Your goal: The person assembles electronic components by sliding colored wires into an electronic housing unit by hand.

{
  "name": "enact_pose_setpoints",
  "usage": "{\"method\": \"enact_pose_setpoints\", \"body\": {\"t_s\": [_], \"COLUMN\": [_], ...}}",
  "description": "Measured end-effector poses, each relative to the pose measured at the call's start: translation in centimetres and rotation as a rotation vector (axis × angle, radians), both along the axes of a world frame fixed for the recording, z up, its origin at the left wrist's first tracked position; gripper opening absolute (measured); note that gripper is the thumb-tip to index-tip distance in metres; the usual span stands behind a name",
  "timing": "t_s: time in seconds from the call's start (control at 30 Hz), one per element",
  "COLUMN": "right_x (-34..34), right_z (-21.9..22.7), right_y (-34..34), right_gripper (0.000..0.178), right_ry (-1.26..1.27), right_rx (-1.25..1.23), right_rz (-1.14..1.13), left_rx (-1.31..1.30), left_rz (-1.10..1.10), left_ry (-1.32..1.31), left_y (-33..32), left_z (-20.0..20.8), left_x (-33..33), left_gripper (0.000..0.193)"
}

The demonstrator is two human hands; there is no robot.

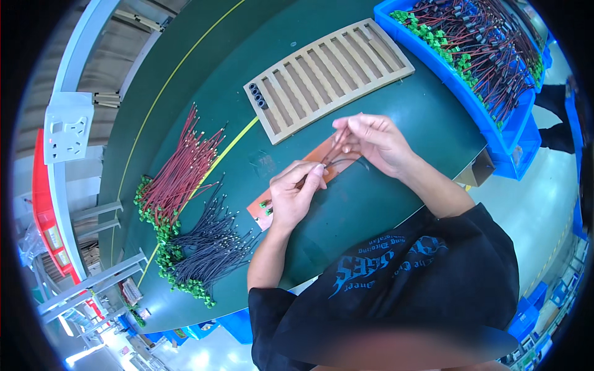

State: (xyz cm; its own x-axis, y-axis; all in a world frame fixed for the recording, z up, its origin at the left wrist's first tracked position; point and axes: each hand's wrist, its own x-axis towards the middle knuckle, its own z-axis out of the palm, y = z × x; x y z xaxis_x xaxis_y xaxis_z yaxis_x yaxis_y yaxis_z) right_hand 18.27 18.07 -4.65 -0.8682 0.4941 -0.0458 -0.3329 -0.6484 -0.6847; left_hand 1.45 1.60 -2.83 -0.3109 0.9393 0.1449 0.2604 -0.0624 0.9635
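Note:
My left hand [297, 190] is closed around a few thin red and black wires [335, 150]. Green connectors [266, 204] show just below that hand, seemingly at the wires' lower end. The fingers of my right hand [378, 143] pinch the upper part of the reddish wires, while a dark wire end [357, 160] curves free beneath it. Both hands are over a narrow orange board [319, 150] lying on the green table [346, 229]. What lies inside my left palm is hidden.
A slotted wooden tray [301, 125] lies beyond my hands, with several black tubular pieces [255, 96] at its left end. Bundles of red wires [182, 164] and black wires [210, 244] with green connectors lie left. Blue bins [445, 93] hold finished-looking wire bundles at right.

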Motion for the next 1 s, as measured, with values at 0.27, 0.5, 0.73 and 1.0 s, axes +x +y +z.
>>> {"method": "enact_pose_setpoints", "body": {"t_s": [0.27,0.5,0.73,1.0], "right_x": [-0.6,-0.3,-0.1,-0.2], "right_z": [1.4,-0.5,-1.0,-2.0], "right_y": [-3.4,-0.8,-0.4,0.0], "right_gripper": [0.037,0.027,0.032,0.029], "right_ry": [-0.149,-0.105,-0.266,-0.107], "right_rx": [0.420,0.147,0.342,-0.078], "right_rz": [-0.060,-0.125,-0.170,-0.095], "left_rx": [-0.064,-0.102,-0.152,-0.009], "left_rz": [0.113,-0.027,-0.057,-0.143], "left_ry": [-0.089,-0.037,-0.105,0.115], "left_y": [0.2,0.7,1.4,1.2], "left_z": [0.4,-0.6,-1.4,-2.4], "left_x": [0.0,0.4,0.8,-2.0], "left_gripper": [0.012,0.012,0.018,0.030]}}
